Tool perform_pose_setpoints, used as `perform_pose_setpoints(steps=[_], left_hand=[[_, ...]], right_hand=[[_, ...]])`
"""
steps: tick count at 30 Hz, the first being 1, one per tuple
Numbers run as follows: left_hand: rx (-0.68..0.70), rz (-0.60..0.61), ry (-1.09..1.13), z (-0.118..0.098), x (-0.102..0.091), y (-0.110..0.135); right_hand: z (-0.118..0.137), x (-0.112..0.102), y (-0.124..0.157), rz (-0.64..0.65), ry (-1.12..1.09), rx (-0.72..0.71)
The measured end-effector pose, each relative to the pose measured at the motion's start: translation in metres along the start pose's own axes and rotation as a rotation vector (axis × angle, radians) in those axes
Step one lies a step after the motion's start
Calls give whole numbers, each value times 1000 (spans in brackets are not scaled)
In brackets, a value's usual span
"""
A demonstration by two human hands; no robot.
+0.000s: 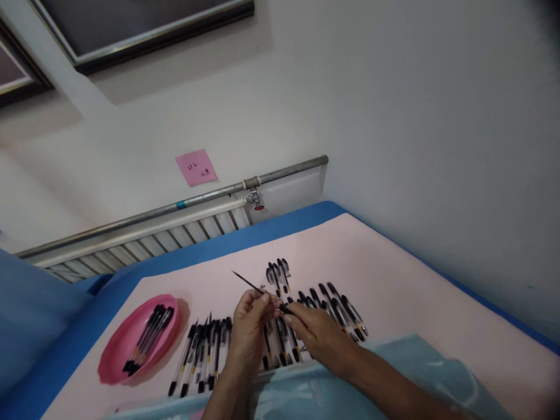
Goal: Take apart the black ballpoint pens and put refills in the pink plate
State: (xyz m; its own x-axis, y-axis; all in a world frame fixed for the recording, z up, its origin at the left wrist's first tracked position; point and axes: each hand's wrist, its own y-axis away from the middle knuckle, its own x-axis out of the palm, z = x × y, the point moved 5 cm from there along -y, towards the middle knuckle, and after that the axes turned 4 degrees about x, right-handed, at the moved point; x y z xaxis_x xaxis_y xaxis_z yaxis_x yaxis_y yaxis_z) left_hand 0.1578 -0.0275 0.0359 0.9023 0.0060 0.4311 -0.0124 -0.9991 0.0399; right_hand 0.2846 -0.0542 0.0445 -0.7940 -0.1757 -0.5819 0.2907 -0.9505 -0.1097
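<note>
My left hand pinches a thin dark pen refill, its pointed tip sticking out up and to the left. Close beside it, my right hand grips a short black pen part; the fingers cover most of it, so its exact kind is unclear. Both hands meet above the pink sheet. Under and around them lie clear pens with black ends, in a left group, a middle group and a right group. A few black pen caps lie beyond my hands.
A pink bowl with several pens stands at the left. The pink sheet covers a blue table surface. Behind are a radiator, a pipe and the wall. Light-blue cloth lies at the near edge.
</note>
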Motion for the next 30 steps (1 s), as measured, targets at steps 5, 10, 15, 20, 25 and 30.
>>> perform_pose_setpoints(steps=[5, 10, 15, 20, 25, 30], left_hand=[[4, -35, 15, -1, -1, 0], [51, -80, 78, -5, -2, -2], [-6, -15, 94, 0, 3, 0], [-61, 122, -73, 9, 13, 6], [-71, 175, -63, 10, 18, 7], [-49, 156, -50, 13, 14, 3]], right_hand=[[-3, 4, -1, 20, 33, 21], [0, 2, -1, 5, -16, 17], [-3, 3, -4, -8, -147, 81], [-7, 10, -4, 83, -471, 234], [-6, 15, 2, 189, -681, 374], [-16, 22, -4, 176, -694, 389]])
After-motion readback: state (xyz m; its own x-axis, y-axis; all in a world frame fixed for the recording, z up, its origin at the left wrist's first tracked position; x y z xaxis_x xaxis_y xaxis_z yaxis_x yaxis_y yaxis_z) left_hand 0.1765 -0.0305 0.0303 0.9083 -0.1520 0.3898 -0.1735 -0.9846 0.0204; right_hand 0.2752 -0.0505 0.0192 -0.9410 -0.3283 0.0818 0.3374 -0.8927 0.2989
